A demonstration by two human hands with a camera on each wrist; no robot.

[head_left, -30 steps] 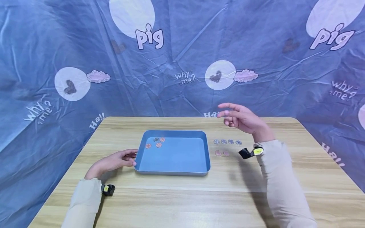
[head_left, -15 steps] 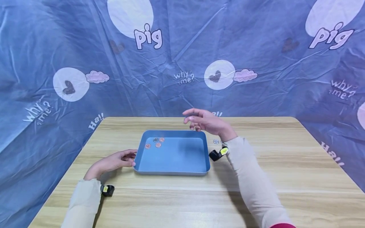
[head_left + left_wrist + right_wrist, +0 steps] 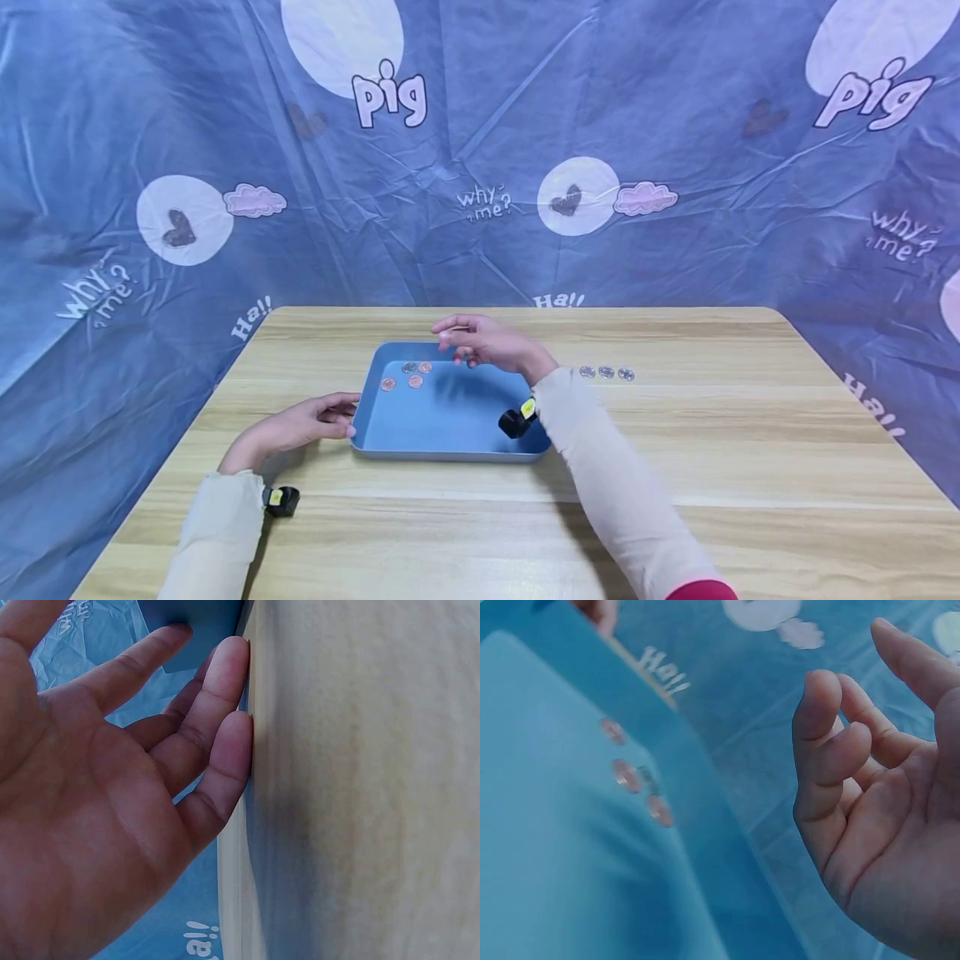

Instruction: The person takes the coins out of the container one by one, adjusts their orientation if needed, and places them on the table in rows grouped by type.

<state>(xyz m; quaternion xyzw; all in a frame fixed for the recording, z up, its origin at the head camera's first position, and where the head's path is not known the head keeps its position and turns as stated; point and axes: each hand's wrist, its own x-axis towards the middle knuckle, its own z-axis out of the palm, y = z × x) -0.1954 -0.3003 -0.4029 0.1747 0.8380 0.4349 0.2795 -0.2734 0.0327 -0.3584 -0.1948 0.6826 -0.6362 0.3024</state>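
Note:
In the head view, a shallow blue tray lies on the wooden table. Three copper coins, one of them this coin, and a silver coin lie toward its far left corner. My left hand rests at the tray's left side, fingertips at the wall; the left wrist view shows its lower fingers against the tabletop. Above the far part of the tray is my right hand, lower fingers bent and one finger extended. I cannot tell whether a coin sits among its fingers.
Three silver coins lie in a row to the right of the tray. My right sleeve covers the table beside the tray's right wall. Behind the table's far edge hangs a blue printed cloth.
My right hand has moved left and lower, from beyond the coins on the right to over the tray. The sleeve now hides the copper pair and one silver coin. My left hand stays put.

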